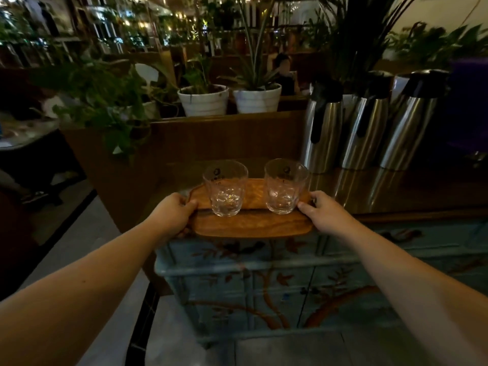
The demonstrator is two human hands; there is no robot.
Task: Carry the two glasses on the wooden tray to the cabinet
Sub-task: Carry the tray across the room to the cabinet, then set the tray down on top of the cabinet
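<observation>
A wooden tray (250, 224) is at the front left corner of a blue painted cabinet (264, 286), its near edge over the cabinet's front. Two clear empty glasses stand upright on it: the left glass (225, 187) and the right glass (285, 184). My left hand (173, 215) grips the tray's left end. My right hand (324, 213) grips its right end, thumb close to the right glass. Whether the tray rests on the cabinet's dark glossy top (396, 191) or hovers just above it I cannot tell.
Three steel thermos jugs (365, 128) stand on the cabinet top behind and right of the tray. A wooden partition (224, 143) with potted plants (203, 99) rises behind. A seated person (285, 75) is far back. Tiled floor (87, 233) lies to the left.
</observation>
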